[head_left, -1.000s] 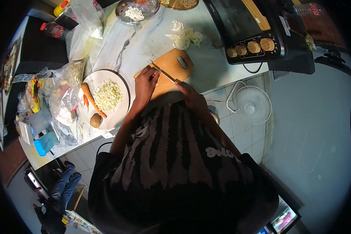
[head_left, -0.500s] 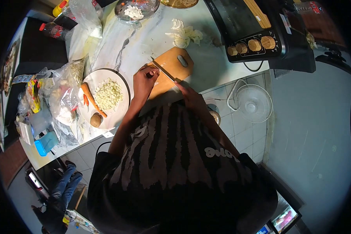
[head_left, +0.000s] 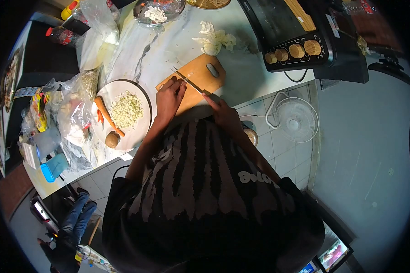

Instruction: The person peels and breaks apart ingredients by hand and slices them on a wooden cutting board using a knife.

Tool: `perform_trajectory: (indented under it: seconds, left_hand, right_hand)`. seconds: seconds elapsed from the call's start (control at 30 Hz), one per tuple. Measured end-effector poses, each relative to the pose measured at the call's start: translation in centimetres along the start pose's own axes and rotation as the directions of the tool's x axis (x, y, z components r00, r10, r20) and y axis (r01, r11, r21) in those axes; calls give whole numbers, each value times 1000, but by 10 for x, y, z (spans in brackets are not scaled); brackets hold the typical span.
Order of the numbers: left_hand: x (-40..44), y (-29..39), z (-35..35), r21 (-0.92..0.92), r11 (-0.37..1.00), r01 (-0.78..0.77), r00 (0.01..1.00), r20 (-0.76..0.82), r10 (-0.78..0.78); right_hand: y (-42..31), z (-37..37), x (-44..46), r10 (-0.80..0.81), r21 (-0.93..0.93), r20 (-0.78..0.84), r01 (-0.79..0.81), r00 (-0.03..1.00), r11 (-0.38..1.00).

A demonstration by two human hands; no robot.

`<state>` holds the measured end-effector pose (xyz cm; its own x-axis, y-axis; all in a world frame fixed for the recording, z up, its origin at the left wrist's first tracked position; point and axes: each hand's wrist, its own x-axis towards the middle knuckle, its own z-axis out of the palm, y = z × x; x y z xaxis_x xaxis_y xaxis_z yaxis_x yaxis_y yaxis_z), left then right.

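Note:
A knife (head_left: 190, 82) lies slantwise over the wooden cutting board (head_left: 197, 98), its blade pointing to the far left. My right hand (head_left: 224, 113) is wrapped around the handle at the board's near right edge. Beside the blade, on the board's left part, rests my left hand (head_left: 169, 98) with its fingers bent and drawn together. Whatever it pinches is hidden by the fingers. Left of that hand is a round white plate (head_left: 143, 113) bearing a heap of finely chopped pale pieces (head_left: 126, 110), a carrot (head_left: 104, 110), small red chilies (head_left: 101, 117) and a brown potato (head_left: 112, 139).
Pale peelings (head_left: 212, 43) lie beyond the board. A black appliance with wooden knobs (head_left: 297, 51) stands at the right. Farther back is a metal bowl (head_left: 143, 18) with white pieces. Plastic bags (head_left: 75, 113) crowd the left. A fan (head_left: 296, 119) is on the floor.
My left hand has shifted slightly, its fingers held differently. The knife has moved a little to the left. White bits beside my left fingers are no longer visible.

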<state>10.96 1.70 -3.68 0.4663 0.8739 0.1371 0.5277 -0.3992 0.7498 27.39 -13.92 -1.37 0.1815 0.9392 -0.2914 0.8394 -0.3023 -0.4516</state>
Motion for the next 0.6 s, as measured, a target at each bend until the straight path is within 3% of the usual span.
perform_trajectory:
  seconds: [0.03, 0.13, 0.27, 0.33, 0.4, 0.47, 0.53, 0.6]
  left_hand:
    - [-1, 0, -1, 85, 991, -105, 994, -22, 107]
    - [-6, 0, -6, 136, 970, -204, 977, -33, 210]
    - [-13, 12, -16, 212, 960, -183, 983, 70, 172]
    - [-12, 15, -20, 315, 916, -248, 967, 136, 215]
    - [-10, 18, -24, 336, 907, -253, 964, 169, 206]
    - [-9, 24, -28, 356, 899, -255, 961, 197, 195]
    - [-9, 30, -32, 373, 909, -185, 956, 282, 78]
    - [-13, 26, -28, 366, 913, -183, 963, 252, 92]
  right_hand:
    - [0, 1, 0, -1, 0, 0, 1, 1000, 1000]
    - [0, 4, 1, -18, 0, -30, 18, 999, 1000]
    - [6, 11, 0, -43, 10, -83, 44, 996, 999]
    - [9, 15, 5, -68, 39, -118, 73, 991, 997]
    - [11, 15, 8, -96, -80, -115, 87, 989, 993]
    - [10, 14, 5, -96, -83, -136, 85, 986, 993]
    - [7, 10, 2, -101, -82, -154, 89, 983, 993]
    - [5, 6, 1, -10, 9, -140, 11, 990, 1000]
